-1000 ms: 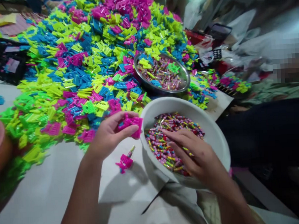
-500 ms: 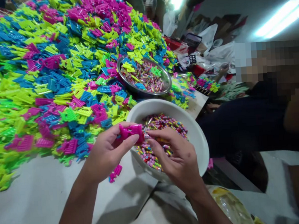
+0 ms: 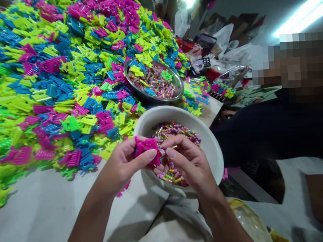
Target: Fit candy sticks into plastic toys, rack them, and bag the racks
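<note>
Over the near side of a white basin (image 3: 216, 147), my left hand (image 3: 125, 162) is closed on a magenta plastic toy piece (image 3: 148, 146), thumb across its front. My right hand (image 3: 193, 161) pinches a small, colourfully wrapped tube (image 3: 162, 152) between thumb and forefinger. One end of the tube meets the right edge of the magenta piece; whether it sits inside cannot be made out. Inside the basin lie many similar candy-coloured tubes (image 3: 187, 132), partly hidden behind my hands.
A large heap of pink, yellow, blue and green plastic pieces (image 3: 61, 75) covers the table (image 3: 47, 213). Behind the basin, a metal bowl (image 3: 182, 89) holds more tubes and some plastic pieces. At right sits another person in dark clothing (image 3: 254, 130). A plastic bag (image 3: 247, 217) lies lower right.
Both hands have shifted slightly, and the magenta piece has turned and moved a little right against the tube. The view has moved slightly.
</note>
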`<control>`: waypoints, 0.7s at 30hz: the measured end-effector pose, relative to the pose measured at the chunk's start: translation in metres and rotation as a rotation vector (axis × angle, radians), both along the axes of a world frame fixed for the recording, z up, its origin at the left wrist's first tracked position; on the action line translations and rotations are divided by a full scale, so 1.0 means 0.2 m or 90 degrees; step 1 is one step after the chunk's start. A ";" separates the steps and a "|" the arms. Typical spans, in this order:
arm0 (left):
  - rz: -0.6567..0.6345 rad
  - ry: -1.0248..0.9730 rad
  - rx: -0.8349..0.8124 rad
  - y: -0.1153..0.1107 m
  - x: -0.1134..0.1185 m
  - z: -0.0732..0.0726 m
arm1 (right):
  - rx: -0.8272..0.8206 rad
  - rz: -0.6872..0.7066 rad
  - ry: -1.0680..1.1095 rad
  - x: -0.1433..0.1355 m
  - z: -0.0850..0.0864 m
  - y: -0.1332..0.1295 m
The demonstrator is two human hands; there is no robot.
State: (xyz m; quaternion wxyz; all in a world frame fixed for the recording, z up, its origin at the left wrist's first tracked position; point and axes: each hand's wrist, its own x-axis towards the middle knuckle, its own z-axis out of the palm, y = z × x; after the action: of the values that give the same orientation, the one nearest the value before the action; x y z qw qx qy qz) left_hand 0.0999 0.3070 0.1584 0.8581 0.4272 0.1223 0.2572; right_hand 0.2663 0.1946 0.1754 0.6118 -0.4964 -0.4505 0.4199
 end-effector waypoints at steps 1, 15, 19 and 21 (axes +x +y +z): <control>0.000 0.014 0.010 0.00 0.00 0.00 | 0.017 -0.009 -0.046 0.00 0.01 0.00; -0.024 0.143 0.147 0.01 -0.05 0.07 | 0.030 0.017 -0.324 0.05 0.06 -0.04; -0.031 0.146 0.149 0.01 -0.03 0.06 | 0.022 0.035 -0.366 0.08 0.06 -0.03; -0.026 0.138 0.145 0.00 -0.01 0.05 | 0.028 0.017 -0.351 0.08 0.04 -0.03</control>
State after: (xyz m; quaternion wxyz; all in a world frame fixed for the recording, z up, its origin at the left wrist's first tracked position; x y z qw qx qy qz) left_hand 0.0976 0.3076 0.1681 0.7911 0.5491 0.1759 0.2044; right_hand 0.2827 0.1896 0.1833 0.4711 -0.5725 -0.6157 0.2670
